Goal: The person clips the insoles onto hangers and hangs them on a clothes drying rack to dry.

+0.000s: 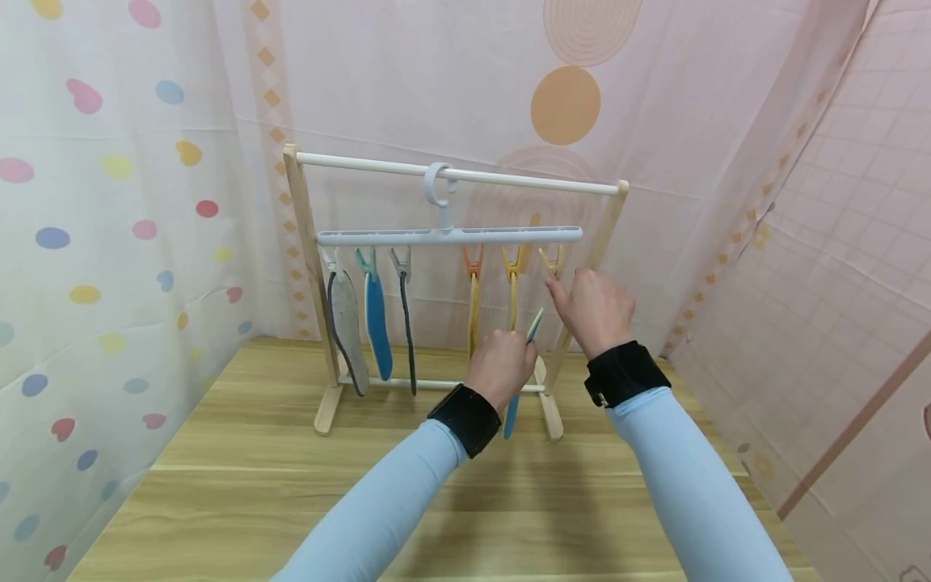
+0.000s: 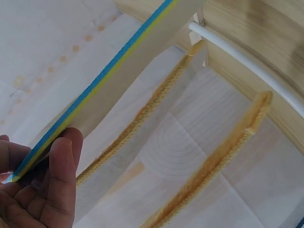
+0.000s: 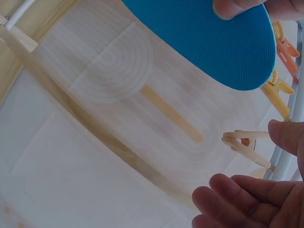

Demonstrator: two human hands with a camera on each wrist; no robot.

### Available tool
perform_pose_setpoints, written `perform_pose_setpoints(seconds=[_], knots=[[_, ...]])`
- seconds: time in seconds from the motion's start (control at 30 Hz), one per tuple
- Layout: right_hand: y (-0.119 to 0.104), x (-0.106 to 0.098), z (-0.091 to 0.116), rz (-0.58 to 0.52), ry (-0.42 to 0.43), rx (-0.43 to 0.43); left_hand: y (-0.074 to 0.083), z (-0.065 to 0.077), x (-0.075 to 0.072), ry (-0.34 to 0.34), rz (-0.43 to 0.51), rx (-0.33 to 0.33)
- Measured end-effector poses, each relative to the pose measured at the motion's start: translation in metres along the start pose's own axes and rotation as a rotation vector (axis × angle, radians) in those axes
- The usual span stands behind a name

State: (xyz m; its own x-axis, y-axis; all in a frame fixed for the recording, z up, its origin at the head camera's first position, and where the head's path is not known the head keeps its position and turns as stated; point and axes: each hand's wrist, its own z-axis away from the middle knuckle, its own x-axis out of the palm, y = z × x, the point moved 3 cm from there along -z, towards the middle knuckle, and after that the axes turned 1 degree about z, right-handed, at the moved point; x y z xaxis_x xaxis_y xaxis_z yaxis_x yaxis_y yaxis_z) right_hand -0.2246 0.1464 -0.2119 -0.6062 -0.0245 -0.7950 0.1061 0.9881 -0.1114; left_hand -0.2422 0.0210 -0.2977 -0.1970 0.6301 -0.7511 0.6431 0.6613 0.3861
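Note:
My left hand pinches a thin insole near its end, thumb against fingers. One face of the insole is blue, and the left wrist view shows a yellow line along its edge and a pale other face. My right hand is raised at a beige clip on the hanger's right end. Its thumb is right at one of the clip's handles, while the other fingers lie loosely bent below. The clip's tips meet with nothing between them. The light blue hanger hooks over a white rod.
A wooden stand carries the rod. Left on the hanger, clips hold a grey insole, a blue insole and a dark-edged one. Two yellowish insoles hang from orange and yellow clips. Patterned curtains surround the wooden table.

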Motion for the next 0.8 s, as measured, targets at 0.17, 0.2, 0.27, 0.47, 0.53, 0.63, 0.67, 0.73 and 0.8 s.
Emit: perform_pose_setpoints(seconds=[0.17,0.2,0.27,0.47,0.53,0.63,0.67,0.73,0.8], knots=[[-0.006,-0.001,-0.008,0.005,0.017,0.015,0.002,-0.006,-0.001,0.009,0.029,-0.025],[-0.007,-0.001,-0.010,0.011,0.016,0.016,0.002,-0.008,-0.001,0.009,0.028,-0.030],[-0.009,-0.001,-0.013,0.022,0.016,0.020,0.003,-0.010,0.000,0.010,0.022,-0.036],[-0.014,0.000,-0.022,0.034,0.024,0.042,0.006,-0.016,0.003,0.009,-0.013,-0.072],[-0.015,0.001,-0.024,0.033,0.023,0.049,0.006,-0.018,0.004,0.008,-0.015,-0.086],[-0.015,0.003,-0.026,0.027,0.011,0.061,0.008,-0.019,0.005,0.012,-0.028,-0.098],[-0.015,0.003,-0.027,0.025,0.007,0.064,0.008,-0.020,0.006,0.012,-0.031,-0.100],[-0.015,0.004,-0.029,0.011,0.005,0.069,0.009,-0.020,0.006,0.010,-0.037,-0.103],[-0.016,0.005,-0.031,0.003,0.005,0.078,0.010,-0.021,0.006,0.009,-0.032,-0.110]])
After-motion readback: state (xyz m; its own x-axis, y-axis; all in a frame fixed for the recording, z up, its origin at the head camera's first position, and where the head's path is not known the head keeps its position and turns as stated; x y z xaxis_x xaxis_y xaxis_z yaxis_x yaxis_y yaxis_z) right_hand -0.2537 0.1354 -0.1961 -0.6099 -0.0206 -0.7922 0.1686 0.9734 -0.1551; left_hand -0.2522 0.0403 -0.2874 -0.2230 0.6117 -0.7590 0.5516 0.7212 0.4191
